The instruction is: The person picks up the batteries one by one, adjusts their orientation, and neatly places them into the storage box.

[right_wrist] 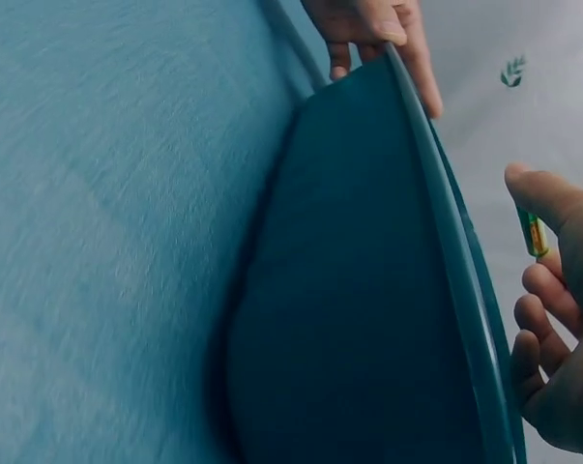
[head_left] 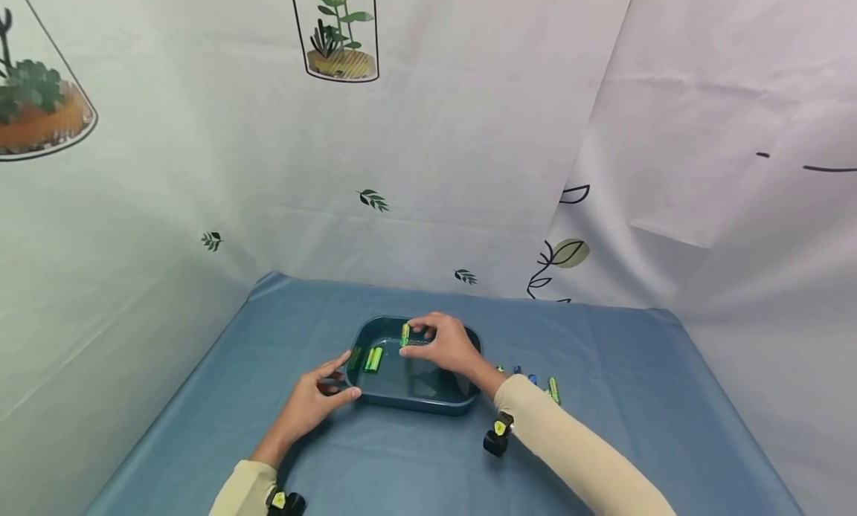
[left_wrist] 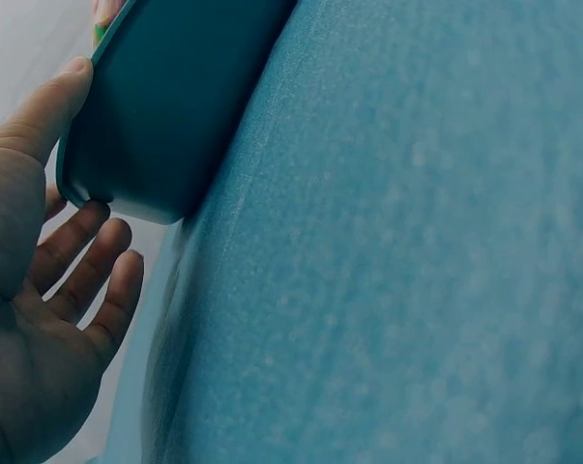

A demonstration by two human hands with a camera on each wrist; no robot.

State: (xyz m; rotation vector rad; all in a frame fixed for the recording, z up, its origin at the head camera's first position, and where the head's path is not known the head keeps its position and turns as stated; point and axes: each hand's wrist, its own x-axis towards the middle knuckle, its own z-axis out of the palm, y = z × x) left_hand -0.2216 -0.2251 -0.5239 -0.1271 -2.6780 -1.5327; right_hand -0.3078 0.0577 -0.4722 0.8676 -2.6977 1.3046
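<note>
I have the blue-covered bench (head_left: 402, 471) in view, carrying a glossy dark-teal tray (head_left: 415, 404) with rounded corners. My right sleeve (head_left: 576, 449) partly hides loose green and blue batteries (head_left: 553, 390) right of the tray. My left hand (head_left: 311, 402) has its grip pinching the tray's left rim; my right hand (head_left: 450, 345) pinches one green battery (head_left: 405, 334) upright over the tray, near two green ones (head_left: 373, 360) lying side by side inside.

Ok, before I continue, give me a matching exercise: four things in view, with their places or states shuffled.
1. Left hand
2. Right hand
3. Tray
4. Two green batteries

A. Pinching a single battery
B. Lying side by side inside the tray
C. Resting on the blue cloth
D. Gripping the tray's edge

Pairs: 1-D, 2-A, 3-C, 4-B
</note>
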